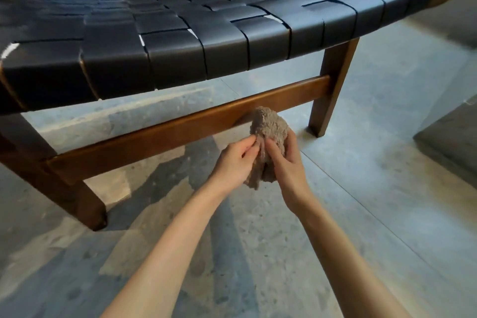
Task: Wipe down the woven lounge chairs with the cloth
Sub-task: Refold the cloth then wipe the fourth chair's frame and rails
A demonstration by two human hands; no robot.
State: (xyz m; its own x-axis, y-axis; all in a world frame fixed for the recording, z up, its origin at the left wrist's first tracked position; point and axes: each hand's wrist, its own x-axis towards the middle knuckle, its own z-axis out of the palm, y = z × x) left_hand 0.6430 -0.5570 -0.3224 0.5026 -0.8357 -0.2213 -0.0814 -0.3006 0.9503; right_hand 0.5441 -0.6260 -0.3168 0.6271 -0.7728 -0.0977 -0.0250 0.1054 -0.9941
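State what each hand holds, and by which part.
The left hand pinches the cloth at its left side; the right hand grips its right side.

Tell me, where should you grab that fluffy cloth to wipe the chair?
Probably grab the cloth around its bunched middle, coming from the near side. It is crumpled into a wad, so the puffy top points free at the wooden rail. The left hand pinches a fold there; the right hand wraps the other side.
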